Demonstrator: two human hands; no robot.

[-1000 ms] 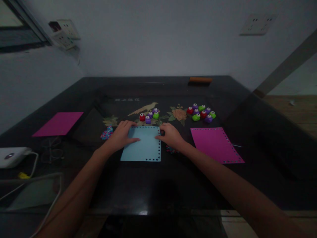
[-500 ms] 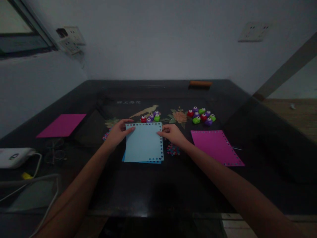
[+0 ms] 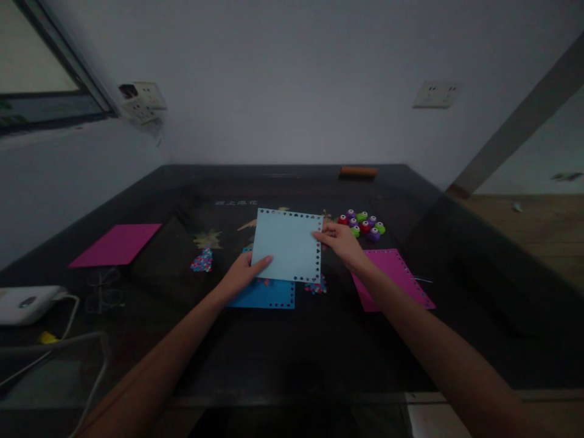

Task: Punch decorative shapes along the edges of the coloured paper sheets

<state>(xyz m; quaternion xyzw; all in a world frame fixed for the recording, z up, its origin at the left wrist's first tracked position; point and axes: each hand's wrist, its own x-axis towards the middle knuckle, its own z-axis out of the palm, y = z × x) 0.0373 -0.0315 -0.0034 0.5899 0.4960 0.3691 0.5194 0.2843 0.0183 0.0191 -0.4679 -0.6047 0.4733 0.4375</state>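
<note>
A pale blue sheet of paper, with small shapes punched along its top, right and part of its bottom edge, is held up over the table. My left hand grips its lower left corner, thumb on top and fingers hidden behind. At the upper right edge, my right hand pinches the same sheet. Partly beneath it lies a darker blue sheet, also punched along its edge. Small piles of punched-out confetti show at the left and just under the pale sheet's lower right corner.
Several red, green and purple craft punches cluster at the right, behind a punched magenta sheet. A plain magenta sheet, glasses and a white device with a cable lie left. An orange-brown roll sits at the back.
Both hands have lifted the pale blue sheet and shifted it right, uncovering more of the darker blue sheet. My left hand has moved from the upper left to the lower left corner.
</note>
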